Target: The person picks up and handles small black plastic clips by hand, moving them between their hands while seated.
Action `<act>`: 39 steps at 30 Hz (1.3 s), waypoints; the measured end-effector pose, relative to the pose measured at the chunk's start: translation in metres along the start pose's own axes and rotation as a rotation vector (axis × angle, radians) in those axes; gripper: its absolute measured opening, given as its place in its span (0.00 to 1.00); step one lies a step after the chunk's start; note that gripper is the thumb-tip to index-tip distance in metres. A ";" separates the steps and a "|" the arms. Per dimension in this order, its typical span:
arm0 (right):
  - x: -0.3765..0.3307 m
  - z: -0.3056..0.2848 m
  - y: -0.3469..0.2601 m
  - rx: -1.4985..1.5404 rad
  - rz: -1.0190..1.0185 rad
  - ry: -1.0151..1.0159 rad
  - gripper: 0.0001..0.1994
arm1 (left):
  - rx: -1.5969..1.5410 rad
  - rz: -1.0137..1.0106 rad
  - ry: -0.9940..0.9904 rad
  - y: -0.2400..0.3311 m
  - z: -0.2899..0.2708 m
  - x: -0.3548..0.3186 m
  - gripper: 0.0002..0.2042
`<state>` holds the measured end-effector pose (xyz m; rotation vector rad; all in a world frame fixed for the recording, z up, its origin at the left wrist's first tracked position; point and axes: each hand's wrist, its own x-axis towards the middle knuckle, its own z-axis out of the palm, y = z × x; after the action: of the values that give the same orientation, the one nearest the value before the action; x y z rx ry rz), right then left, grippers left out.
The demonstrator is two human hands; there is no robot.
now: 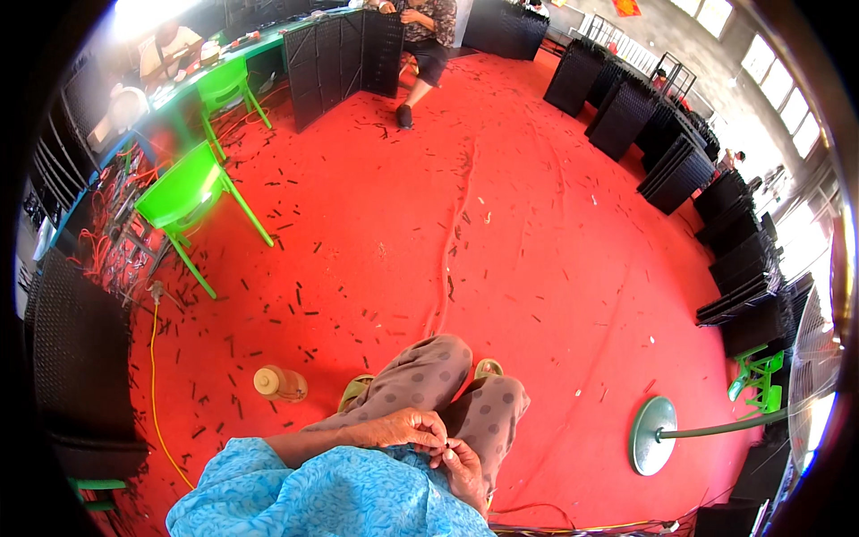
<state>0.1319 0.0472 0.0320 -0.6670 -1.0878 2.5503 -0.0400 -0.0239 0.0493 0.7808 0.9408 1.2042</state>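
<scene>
Both my hands meet over my lap, above brown trousers (412, 376) with dark dots. My left hand (404, 428) reaches in from the left with its fingers bent and pinched together. Opposite it, my right hand (464, 472) is closed too, its thumb tip and fingertips almost touching those of the left. A tiny dark spot shows where the fingertips meet; it is too small to name, and I cannot tell which hand carries it. A blue patterned garment (331, 492) covers my arms' upper part and lap edge.
Dark strips lie scattered over the red floor (376, 242). A capped bottle (280, 384) stands left of my feet, near a yellow cable (154, 376). Green chairs (183, 192) are at the left, a fan base (653, 436) and stacked black panels (676, 174) at the right. A person (428, 45) sits ahead.
</scene>
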 end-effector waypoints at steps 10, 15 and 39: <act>0.000 -0.006 0.005 0.041 -0.019 -0.057 0.09 | -0.048 -0.070 -0.026 -0.010 0.011 0.003 0.07; 0.000 -0.009 0.006 -0.050 0.024 -0.019 0.10 | -0.071 -0.081 -0.061 -0.006 0.011 0.006 0.06; 0.001 -0.002 -0.003 -0.293 0.099 -0.061 0.15 | -0.090 -0.162 -0.036 -0.014 0.002 0.007 0.05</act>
<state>0.1325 0.0505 0.0328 -0.7327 -1.5043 2.5310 -0.0315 -0.0194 0.0367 0.6395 0.8967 1.0802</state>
